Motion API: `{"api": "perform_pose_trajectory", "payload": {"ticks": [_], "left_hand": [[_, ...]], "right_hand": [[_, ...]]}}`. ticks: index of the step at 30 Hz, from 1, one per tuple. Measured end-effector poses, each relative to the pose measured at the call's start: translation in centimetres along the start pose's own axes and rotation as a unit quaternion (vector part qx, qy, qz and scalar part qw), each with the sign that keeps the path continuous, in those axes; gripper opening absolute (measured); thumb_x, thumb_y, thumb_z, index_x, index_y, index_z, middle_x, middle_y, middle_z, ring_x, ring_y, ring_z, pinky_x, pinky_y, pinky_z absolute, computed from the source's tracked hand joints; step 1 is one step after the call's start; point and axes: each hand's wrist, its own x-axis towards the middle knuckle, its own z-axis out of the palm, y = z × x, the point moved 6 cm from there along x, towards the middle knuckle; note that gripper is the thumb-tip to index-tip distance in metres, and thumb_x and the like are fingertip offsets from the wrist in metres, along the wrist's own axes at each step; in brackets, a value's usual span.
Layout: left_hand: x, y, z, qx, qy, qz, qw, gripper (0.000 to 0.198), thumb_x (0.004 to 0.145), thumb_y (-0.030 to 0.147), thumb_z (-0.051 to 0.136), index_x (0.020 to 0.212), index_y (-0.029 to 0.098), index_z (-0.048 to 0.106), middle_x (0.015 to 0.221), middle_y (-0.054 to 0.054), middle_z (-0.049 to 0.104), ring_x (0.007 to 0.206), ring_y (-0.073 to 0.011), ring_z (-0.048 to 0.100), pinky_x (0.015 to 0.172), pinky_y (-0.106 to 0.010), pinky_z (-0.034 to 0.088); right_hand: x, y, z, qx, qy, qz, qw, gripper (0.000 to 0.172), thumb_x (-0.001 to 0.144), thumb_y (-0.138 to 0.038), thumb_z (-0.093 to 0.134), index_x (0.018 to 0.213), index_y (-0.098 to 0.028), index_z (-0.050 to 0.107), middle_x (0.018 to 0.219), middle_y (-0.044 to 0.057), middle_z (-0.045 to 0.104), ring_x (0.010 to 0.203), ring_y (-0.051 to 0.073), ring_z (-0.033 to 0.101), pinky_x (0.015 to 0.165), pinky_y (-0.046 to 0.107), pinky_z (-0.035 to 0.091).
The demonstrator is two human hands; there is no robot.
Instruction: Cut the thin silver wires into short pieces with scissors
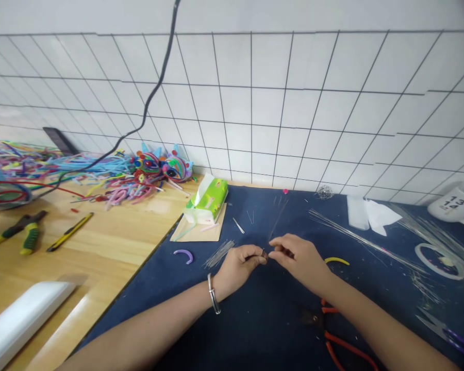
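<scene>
Left hand [237, 265], steel bangle [213, 293] on the wrist, is closed down to a thumb-and-forefinger pinch on a thin wire [264, 253]. The right hand [297, 257] pinches the same bit from the other side, fingertips nearly touching, low over the blue mat [255, 319]. The wire's too fine to make out any shape in it, so I'd guess this piece is barely started. Sweeping the bench from the left: one white box [23, 319] at the corner of the wooden table [100, 252], one pair of green-and-yellow pliers [19, 234], one yellow utility knife [69, 232] and a big messy heap of pipe cleaners [62, 170] I won't try to count. Two colourful figures [162, 165] by the tiled wall look finished to me. Then one green tissue pack [206, 201] on a bit of card, one purple curved offcut [183, 255], and a small bunch of short wires [218, 253] just left of the hands, lying loose. Right of the hands there's one yellow curved offcut [337, 260], one pair of red-handled pliers [332, 330] under the right forearm and a fan of long wires [363, 239], which looks like plenty of unused stock. Past that are one tape roll [444, 260] and one white mug [454, 206] at the far edge.
</scene>
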Motion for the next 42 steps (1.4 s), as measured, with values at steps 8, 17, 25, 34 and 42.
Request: {"api": "perform_pose_trajectory", "payload": {"ticks": [8,17,25,34,42], "left_hand": [[-0.9,0.8,1.2,-0.159,-0.084,-0.068,0.981,0.012,0.079,0.020,0.050,0.071,0.013,0.056,0.074,-0.004,0.062,0.069,-0.0123,0.056,0.063,-0.023,0.043],[-2.1,0.6,2.8,-0.266,-0.149,-0.162,0.938,0.011,0.076,0.022,0.054,0.074,0.011,0.056,0.074,-0.005,0.062,0.068,-0.0131,0.060,0.061,-0.024,0.045],[-2.3,0.6,2.8,-0.257,-0.156,-0.167,0.939,0.016,0.072,0.025,0.060,0.078,0.011,0.058,0.069,-0.003,0.061,0.063,-0.0120,0.060,0.055,-0.022,0.044],[-2.3,0.6,2.9,-0.239,-0.161,-0.169,0.943,0.017,0.072,0.025,0.060,0.081,0.011,0.058,0.065,-0.002,0.062,0.057,-0.0097,0.057,0.054,-0.021,0.043],[-2.7,0.8,3.5,-0.241,-0.183,-0.189,0.934,0.021,0.072,0.023,0.060,0.089,0.012,0.057,0.066,-0.002,0.062,0.055,-0.0091,0.057,0.053,-0.021,0.043]], "right_hand": [[-11.1,2.9,-1.3,-0.197,-0.153,0.033,0.968,0.036,0.078,-0.034,0.052,0.113,-0.025,0.053,0.111,0.007,0.055,0.103,0.025,0.050,0.084,0.040,0.044],[-15.8,3.4,-0.8,-0.266,-0.170,0.055,0.947,0.051,0.076,-0.021,0.046,0.125,-0.032,0.042,0.124,0.008,0.046,0.112,0.027,0.044,0.089,0.046,0.040],[-14.1,3.5,0.1,-0.304,-0.198,0.033,0.931,0.075,0.053,-0.004,0.051,0.124,-0.027,0.044,0.101,0.011,0.053,0.092,0.027,0.050,0.080,0.043,0.040],[-15.0,4.2,-1.8,-0.134,-0.183,0.124,0.966,0.059,0.066,-0.007,0.045,0.120,-0.032,0.045,0.107,0.007,0.053,0.088,0.021,0.055,0.079,0.035,0.042],[-13.5,2.6,-0.8,0.250,-0.207,0.314,0.892,0.044,0.070,-0.021,0.057,0.111,-0.022,0.042,0.070,-0.003,0.050,0.058,0.009,0.047,0.051,0.018,0.038]]}}
